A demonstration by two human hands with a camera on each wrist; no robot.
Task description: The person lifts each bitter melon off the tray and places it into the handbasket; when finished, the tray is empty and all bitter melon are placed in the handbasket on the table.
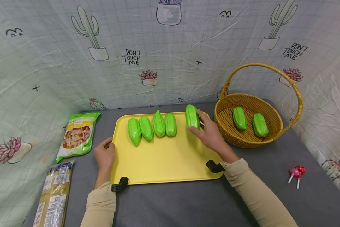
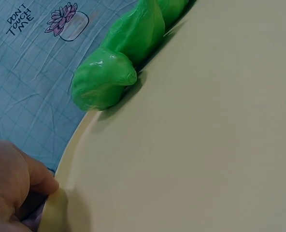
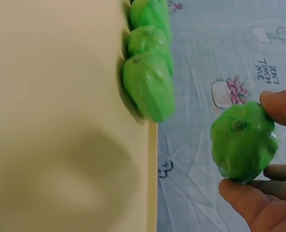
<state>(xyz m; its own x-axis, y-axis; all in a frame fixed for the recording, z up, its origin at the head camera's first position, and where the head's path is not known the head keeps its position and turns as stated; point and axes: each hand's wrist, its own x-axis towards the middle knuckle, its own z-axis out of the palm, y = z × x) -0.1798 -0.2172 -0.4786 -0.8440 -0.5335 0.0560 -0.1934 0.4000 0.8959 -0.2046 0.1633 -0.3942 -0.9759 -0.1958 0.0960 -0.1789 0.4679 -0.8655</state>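
Grey counter (image 1: 187, 201). Yellow tray (image 1: 164, 164) at centre. Wicker basket (image 1: 272, 138) just right of the tray, far side. Green snack bag (image 1: 78, 135) left of the tray; long packet (image 1: 54, 195) at near left. Two lollipops (image 1: 296, 172) near right, well apart from the basket.

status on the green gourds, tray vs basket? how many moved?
Looks done: two green gourds lie in the wicker basket. In hand: the right hand grips a fifth gourd, lifted above the yellow tray near the basket side. Left: four gourds sit in a row on the tray. The left hand holds the tray's left edge.
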